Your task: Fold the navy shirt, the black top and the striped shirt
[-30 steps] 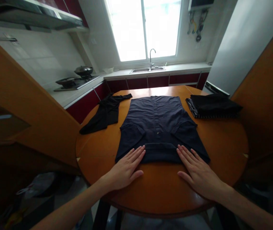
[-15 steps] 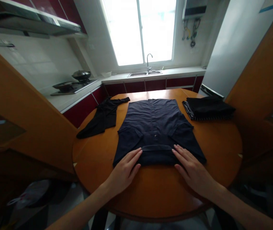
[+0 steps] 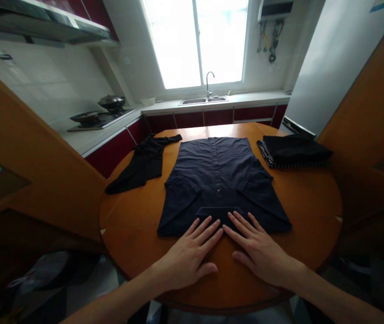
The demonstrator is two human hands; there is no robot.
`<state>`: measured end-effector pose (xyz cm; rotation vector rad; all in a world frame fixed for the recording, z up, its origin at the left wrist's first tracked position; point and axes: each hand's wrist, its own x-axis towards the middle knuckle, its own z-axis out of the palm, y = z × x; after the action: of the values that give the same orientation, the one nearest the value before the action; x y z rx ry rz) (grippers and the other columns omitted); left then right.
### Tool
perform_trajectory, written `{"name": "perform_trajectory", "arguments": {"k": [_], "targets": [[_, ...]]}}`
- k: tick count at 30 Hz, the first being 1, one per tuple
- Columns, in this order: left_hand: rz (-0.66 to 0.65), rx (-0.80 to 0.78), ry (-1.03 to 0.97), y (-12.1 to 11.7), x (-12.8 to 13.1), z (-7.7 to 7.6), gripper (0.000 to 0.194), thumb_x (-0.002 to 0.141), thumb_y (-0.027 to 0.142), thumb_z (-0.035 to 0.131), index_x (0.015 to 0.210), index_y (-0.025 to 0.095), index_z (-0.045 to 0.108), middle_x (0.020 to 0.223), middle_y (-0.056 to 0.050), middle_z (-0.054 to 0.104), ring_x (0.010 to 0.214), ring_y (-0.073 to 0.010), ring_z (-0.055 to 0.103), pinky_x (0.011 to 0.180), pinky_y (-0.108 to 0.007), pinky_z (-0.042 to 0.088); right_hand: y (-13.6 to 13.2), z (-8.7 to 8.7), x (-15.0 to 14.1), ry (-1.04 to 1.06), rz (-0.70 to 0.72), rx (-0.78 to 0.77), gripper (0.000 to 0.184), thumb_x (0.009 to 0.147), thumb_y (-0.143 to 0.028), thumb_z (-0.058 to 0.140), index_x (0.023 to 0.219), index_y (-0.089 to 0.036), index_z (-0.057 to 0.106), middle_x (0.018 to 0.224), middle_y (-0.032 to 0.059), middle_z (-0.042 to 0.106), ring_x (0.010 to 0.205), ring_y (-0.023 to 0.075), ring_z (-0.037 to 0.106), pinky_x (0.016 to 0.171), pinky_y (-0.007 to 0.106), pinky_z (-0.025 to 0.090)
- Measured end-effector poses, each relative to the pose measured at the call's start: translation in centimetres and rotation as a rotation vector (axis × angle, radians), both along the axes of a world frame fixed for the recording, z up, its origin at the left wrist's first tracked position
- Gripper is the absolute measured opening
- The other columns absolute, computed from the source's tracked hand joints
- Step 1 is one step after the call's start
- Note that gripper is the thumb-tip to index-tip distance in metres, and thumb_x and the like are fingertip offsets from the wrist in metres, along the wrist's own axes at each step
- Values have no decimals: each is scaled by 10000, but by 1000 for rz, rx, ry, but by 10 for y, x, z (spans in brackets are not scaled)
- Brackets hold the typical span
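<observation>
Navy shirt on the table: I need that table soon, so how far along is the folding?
Partway, it seems. Done: the dark pile at the right lies folded. In hand: left hand and right hand rest open at the near edge of the navy shirt, whose sleeves look folded in. Probably left: making the widely spread shirt compact, and folding the loosely laid black garment.

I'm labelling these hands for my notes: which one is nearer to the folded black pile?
Right. The right hand, at the near edge of the navy shirt, is in front and left of the folded black pile; the left hand is farther left.
</observation>
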<state>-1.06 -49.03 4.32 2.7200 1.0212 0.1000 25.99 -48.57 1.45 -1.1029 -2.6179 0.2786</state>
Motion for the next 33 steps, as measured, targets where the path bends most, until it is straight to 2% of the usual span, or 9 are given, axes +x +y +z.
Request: {"name": "perform_trajectory", "arguments": {"k": [3,5,8,10,14,18,23,28,33], "targets": [[2,5,12,-2,1,2,871,927,493,625,1610,285,126,1670,-67,121,1535,-317,96,1229,-558,175,-2,0,-1,1,-4,9,703,949,-249,553,1586,-279,255,1653,86,175,1519,293,179,1213,601,188],[-5,24,-1,1,3,6,785,968,474,564,1607,271,157,1666,-76,146,1533,-301,126,1231,-541,184,-1,0,-4,11,14,24,699,959,-254,532,1592,-251,235,1646,89,208,1517,281,194,1221,593,177],[1,79,-49,16,10,13,646,1037,412,427,1605,242,169,1658,-80,195,1530,-247,168,1241,-479,189,5,4,-11,48,11,71,685,983,-268,478,1601,-194,192,1640,97,235,1520,254,192,1235,552,184],[25,119,-71,30,14,12,663,1037,412,424,1608,224,145,1659,-87,192,1535,-239,147,1243,-462,181,12,5,-18,60,-16,101,702,984,-279,470,1604,-160,165,1645,111,211,1525,253,172,1239,529,190],[20,115,-11,45,14,-2,799,990,489,500,1612,200,90,1663,-111,157,1538,-268,113,1238,-477,155,21,-1,-21,-3,-4,102,780,965,-359,525,1604,-125,143,1643,138,191,1526,274,158,1239,533,182],[19,114,54,43,7,-15,823,992,492,485,1614,193,36,1669,-106,107,1541,-255,91,1245,-462,97,21,-11,-14,-41,13,104,806,957,-386,539,1603,-117,139,1650,136,157,1530,275,141,1241,522,170],[20,119,42,41,5,-16,825,995,486,484,1616,205,19,1668,-100,109,1540,-241,101,1247,-438,85,19,-13,-13,-28,-9,141,758,961,-376,532,1593,-120,202,1643,132,201,1521,267,190,1242,508,169],[23,128,45,42,-3,-14,792,1008,455,482,1615,210,35,1661,-106,141,1533,-240,142,1239,-444,149,26,-15,-10,-34,-83,252,538,984,-231,478,1514,-161,416,1559,107,419,1448,246,379,1229,507,221],[-49,223,44,46,-23,-11,686,1018,346,499,1604,218,166,1626,-106,281,1503,-232,255,1233,-426,216,33,-12,7,-101,17,382,479,953,-101,462,1428,-120,521,1483,119,526,1407,243,442,1222,498,258]]}}
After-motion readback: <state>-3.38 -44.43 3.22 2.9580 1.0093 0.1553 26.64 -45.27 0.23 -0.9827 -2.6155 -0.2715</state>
